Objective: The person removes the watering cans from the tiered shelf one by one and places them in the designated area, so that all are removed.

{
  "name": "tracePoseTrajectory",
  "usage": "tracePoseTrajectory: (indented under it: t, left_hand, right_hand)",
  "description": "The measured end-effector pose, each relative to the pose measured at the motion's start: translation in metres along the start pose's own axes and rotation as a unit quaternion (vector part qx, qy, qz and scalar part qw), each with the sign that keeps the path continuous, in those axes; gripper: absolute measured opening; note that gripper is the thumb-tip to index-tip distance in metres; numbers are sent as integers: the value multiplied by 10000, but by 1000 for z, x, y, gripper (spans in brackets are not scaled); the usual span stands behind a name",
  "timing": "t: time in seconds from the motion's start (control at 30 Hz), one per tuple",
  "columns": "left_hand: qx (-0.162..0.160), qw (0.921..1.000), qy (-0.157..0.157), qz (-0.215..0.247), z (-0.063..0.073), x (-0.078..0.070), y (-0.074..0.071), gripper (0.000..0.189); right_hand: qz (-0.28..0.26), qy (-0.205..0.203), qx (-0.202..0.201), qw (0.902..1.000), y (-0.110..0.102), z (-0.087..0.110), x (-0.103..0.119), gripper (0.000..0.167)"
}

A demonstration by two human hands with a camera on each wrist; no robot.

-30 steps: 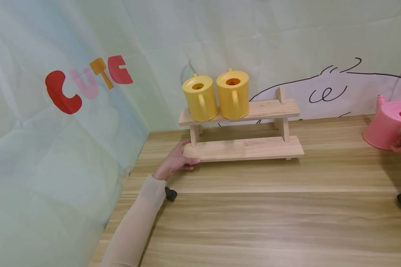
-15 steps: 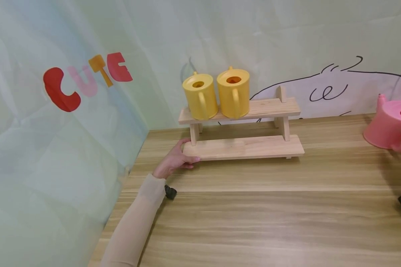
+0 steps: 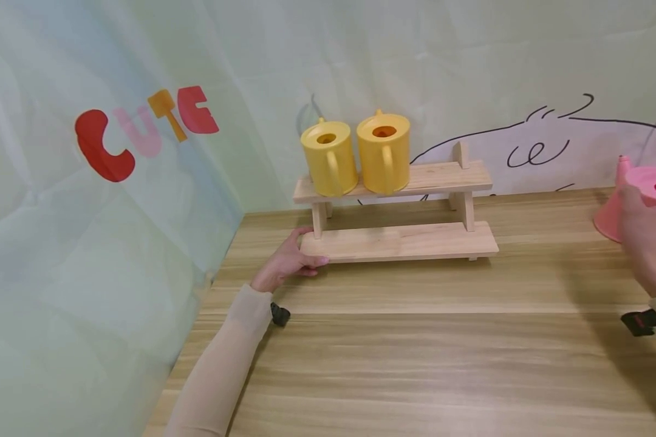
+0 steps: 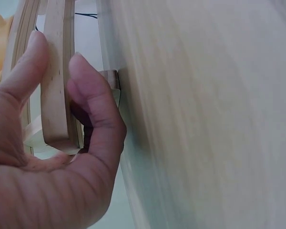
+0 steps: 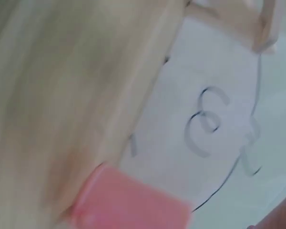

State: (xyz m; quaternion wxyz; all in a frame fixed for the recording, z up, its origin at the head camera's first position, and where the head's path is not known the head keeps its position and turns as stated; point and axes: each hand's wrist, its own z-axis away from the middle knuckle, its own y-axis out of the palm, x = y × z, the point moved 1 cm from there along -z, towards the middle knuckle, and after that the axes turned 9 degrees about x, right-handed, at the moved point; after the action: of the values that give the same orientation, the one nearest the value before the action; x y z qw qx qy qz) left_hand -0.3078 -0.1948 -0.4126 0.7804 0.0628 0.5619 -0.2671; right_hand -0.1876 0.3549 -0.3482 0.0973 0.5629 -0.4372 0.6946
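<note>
My left hand (image 3: 290,261) grips the left end of the lower board of a small two-tier wooden shelf (image 3: 399,243). In the left wrist view, thumb and curled fingers lie on either side of the board end (image 4: 57,95). Two yellow watering cans (image 3: 330,161) stand side by side on the upper board, handles toward me. At the right edge, my right hand (image 3: 653,237) is in front of a pink watering can (image 3: 609,215), thumb and fingers spread apart and hiding much of it. The right wrist view shows the can's pink body (image 5: 133,200) with no fingers around it.
The shelf and the pink can stand on a wood-grain table (image 3: 415,364) against a pale cloth backdrop (image 3: 317,48). Coloured letters reading CUTE mark the left side, and black line drawing (image 3: 536,155) shows behind the shelf's right.
My right hand has let go of the pink watering can's handle and shifted left and further into view. The left hand, the shelf and the yellow cans stay put.
</note>
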Motion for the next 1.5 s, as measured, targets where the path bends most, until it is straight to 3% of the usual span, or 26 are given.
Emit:
tracePoseTrajectory:
  t: [0.1, 0.17, 0.4, 0.57, 0.7, 1.03, 1.37, 1.5]
  left_hand:
    - [-18, 10000, 8, 40, 0, 1, 0, 96]
    - [-28, 10000, 10, 60, -1, 1, 0, 97]
    - [-30, 10000, 59, 63, 0, 0, 1, 96]
    - [1, 9999, 48, 124, -1, 1, 0, 96]
    - [-4, 9999, 39, 157, -1, 3, 0, 96]
    - [-19, 9999, 69, 126, -2, 4, -1, 98]
    - [5, 9999, 62, 84, -1, 4, -1, 95]
    - [25, 10000, 63, 68, -2, 3, -1, 94]
  right_hand:
    - [-306, -405, -220, 9985, 9, 13, 18, 42]
    - [-558, -657, -142, 9962, 15, 24, 29, 31]
    - [-1226, -1579, 434, 9789, 50, 56, 64, 34]
    - [-1472, -2410, 808, 9559, 84, 73, 82, 38]
    - [-1437, -2819, 1208, 9409, 106, 88, 98, 47]
    - [-1331, -3066, 2249, 9153, 148, 114, 131, 58]
    - [-1377, -3304, 2685, 8943, 184, 125, 156, 60]
    - [-1358, -3296, 2758, 8927, 192, 126, 160, 58]
